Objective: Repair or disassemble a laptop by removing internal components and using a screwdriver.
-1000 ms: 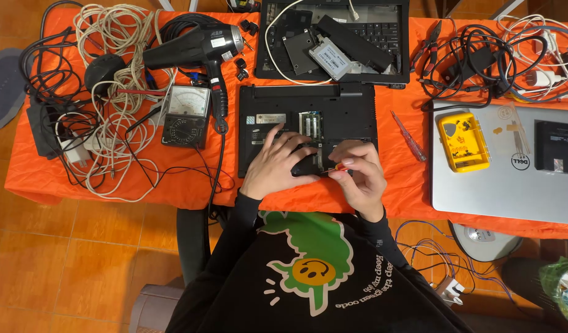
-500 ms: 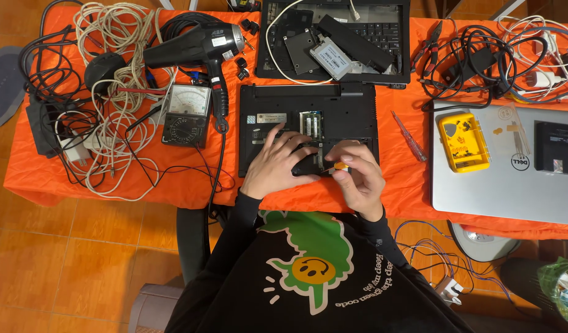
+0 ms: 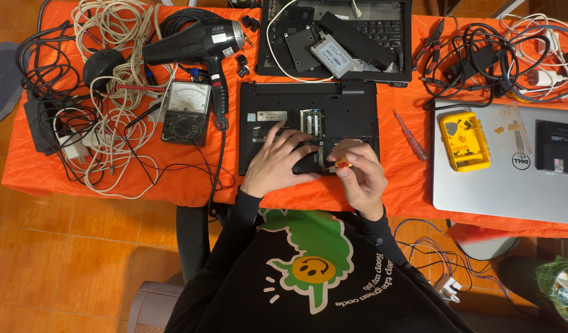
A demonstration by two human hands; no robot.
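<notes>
A black laptop (image 3: 333, 111) lies upside down on the orange table (image 3: 191, 179), its bottom cover off and the memory slots showing. My left hand (image 3: 277, 165) rests flat on its near edge, fingers spread, pressing on a black part under the palm. Beside it my right hand (image 3: 361, 176) grips a small screwdriver with a red and yellow handle (image 3: 339, 164), tip pointing down-left into the laptop's near right corner.
A black hair dryer (image 3: 194, 43) and an analog multimeter (image 3: 185, 112) lie left of the laptop among tangled cables (image 3: 111, 105). Another opened laptop with drives (image 3: 336, 40) sits behind. To the right are a red screwdriver (image 3: 410, 134), a yellow case (image 3: 464, 140) and a silver laptop (image 3: 512, 179).
The right hand has shifted the small screwdriver slightly on the laptop's near right corner. The left hand stays pressed in place.
</notes>
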